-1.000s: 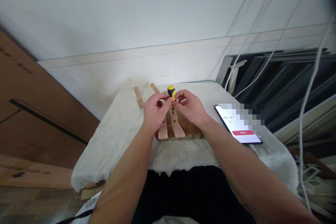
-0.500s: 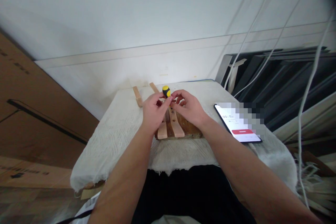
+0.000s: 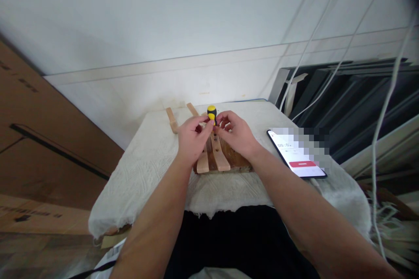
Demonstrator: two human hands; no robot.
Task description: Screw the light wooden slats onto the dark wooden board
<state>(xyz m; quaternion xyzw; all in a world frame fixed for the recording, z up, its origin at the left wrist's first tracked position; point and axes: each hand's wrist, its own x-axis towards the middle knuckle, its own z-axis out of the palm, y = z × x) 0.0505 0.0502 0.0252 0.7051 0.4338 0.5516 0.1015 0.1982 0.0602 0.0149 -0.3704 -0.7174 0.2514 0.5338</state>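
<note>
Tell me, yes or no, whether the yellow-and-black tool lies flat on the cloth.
No: the tool stands roughly upright between the left hand and right hand.

The tabletop (image 3: 134, 170) leaves passing room left of the left hand (image 3: 194, 140). The screwdriver (image 3: 211, 111) blocks its inner side; the smartphone (image 3: 294, 157) obstructs farther right.

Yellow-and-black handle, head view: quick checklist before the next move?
1. Left hand gripping the yellow-and-black handle: ok, thumb and fingers close around its lower part.
2. Right hand also gripping it: cannot tell; fingertips sit right beside it, contact unclear.
3. Handle upright: ok, roughly, by this one view.
4. Tip contact below the handle: cannot tell, hidden by fingers.
5. Holed wooden piece lying on the dark wooden board: ok.
6. Phone clear of both hands: ok, it lies to the right of them.
</note>
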